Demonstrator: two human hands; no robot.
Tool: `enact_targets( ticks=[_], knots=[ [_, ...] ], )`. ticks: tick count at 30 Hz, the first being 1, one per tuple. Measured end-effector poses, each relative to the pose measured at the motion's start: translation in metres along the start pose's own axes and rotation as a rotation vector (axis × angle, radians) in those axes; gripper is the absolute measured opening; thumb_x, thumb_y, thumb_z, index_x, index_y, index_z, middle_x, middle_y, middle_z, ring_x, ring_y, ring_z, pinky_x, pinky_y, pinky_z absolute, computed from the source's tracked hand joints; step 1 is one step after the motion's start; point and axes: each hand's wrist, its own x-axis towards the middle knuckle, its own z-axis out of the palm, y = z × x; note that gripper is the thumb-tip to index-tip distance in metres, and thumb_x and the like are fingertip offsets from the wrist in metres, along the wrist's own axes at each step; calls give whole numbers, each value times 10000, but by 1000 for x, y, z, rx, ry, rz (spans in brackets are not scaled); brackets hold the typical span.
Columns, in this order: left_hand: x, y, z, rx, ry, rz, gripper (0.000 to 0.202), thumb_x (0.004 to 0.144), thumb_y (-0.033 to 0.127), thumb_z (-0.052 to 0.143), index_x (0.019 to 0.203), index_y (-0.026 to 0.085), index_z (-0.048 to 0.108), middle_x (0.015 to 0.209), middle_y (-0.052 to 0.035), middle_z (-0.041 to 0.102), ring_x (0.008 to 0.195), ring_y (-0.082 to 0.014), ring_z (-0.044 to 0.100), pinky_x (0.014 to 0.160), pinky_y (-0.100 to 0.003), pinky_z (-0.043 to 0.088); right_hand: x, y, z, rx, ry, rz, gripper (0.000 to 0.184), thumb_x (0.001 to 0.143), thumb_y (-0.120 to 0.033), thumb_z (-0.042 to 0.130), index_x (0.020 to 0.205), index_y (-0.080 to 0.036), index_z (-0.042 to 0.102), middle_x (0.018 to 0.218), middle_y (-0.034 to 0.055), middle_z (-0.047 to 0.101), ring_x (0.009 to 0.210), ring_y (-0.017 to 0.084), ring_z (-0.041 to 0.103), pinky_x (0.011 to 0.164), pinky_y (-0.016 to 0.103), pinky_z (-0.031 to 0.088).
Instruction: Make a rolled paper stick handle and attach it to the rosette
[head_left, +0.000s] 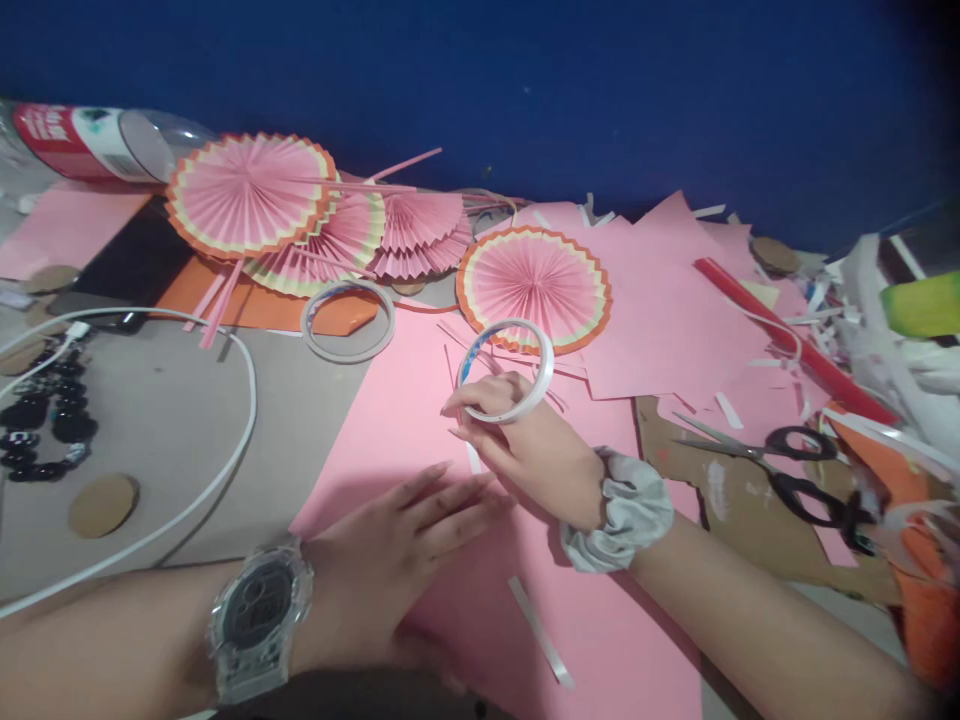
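Note:
My right hand point(517, 430), with a grey scrunchie point(626, 510) at its wrist, has its fingers curled through a roll of white tape point(546, 365) over the pink paper point(600, 640). A white strip lies below those fingertips. Flat on the same sheet rests my left hand point(397, 550), its fingers stretched out and a clear watch point(259, 605) on the wrist. Another white tape strip point(540, 632) is stuck or lying on the paper, to the right of my left hand. Just beyond the held roll is a pleated pink paper rosette point(534, 285) with an orange edge.
A second tape ring point(349, 345) and another pleated rosette point(251, 195) sit at the back left, near a plastic bottle point(90, 140) and dark phone point(124, 265). A white cable point(251, 400) loops at left. Scissors point(772, 460) lie open on cardboard at right, by paper scraps.

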Motion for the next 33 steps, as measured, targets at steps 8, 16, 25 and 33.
enact_targets(
  ticks=[8,16,25,33],
  knots=[
    [-1,-3,-1,0,-4,16,927,802,561,502,1464,135,13,1528,-73,135,1401,-254,114,1149,-396,6,1,8,-6,-49,39,-17,72,844,-237,580,840,-200,517,947,23,559,944,185,480,868,334,360],
    [-1,-2,-4,66,7,26,791,846,525,453,1448,104,159,1514,-103,195,1399,-275,109,1146,-409,70,0,6,-4,-32,52,16,49,852,-219,567,846,-210,519,986,14,554,967,178,464,882,325,346],
    [7,-11,-18,78,52,56,842,820,607,435,1432,74,209,1477,-151,276,1345,-319,258,1106,-426,184,0,6,-3,-39,64,18,64,837,-223,588,866,-210,532,1015,19,543,976,185,457,872,324,353],
    [8,-8,-17,154,0,-50,918,746,674,462,1430,111,222,1463,-133,313,1345,-335,246,1112,-478,93,2,6,-4,10,68,32,57,858,-251,553,879,-201,538,958,21,555,939,174,486,861,320,364]
  ],
)
